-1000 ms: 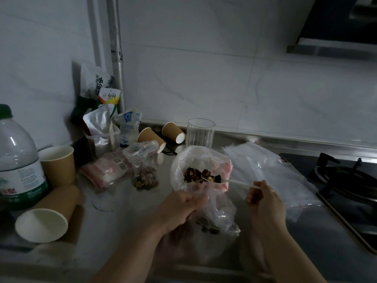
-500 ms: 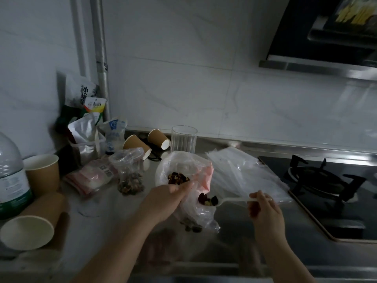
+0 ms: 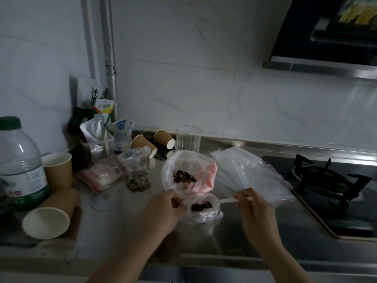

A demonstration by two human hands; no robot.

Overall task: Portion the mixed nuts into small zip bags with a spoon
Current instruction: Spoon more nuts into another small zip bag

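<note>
A large clear bag (image 3: 189, 166) of dark mixed nuts (image 3: 183, 176) stands open on the steel counter. In front of it my left hand (image 3: 165, 211) pinches the rim of a small zip bag (image 3: 204, 215). My right hand (image 3: 255, 211) grips the handle of a white plastic spoon (image 3: 228, 200), whose bowl, loaded with nuts (image 3: 201, 206), sits in the small bag's mouth. A filled small bag (image 3: 137, 170) of nuts stands to the left. A stack of flat clear zip bags (image 3: 248, 172) lies to the right.
Paper cups (image 3: 46, 221) (image 3: 58, 170) and a water bottle (image 3: 20, 166) crowd the left. A glass (image 3: 188, 138), two tipped cups (image 3: 165, 138) and snack packets (image 3: 98, 135) stand at the back. A gas hob (image 3: 330, 184) is on the right.
The loaded spoon has come out of the big bag and down into the small bag's mouth. My left hand dropped from the big bag's front to the small bag's rim.
</note>
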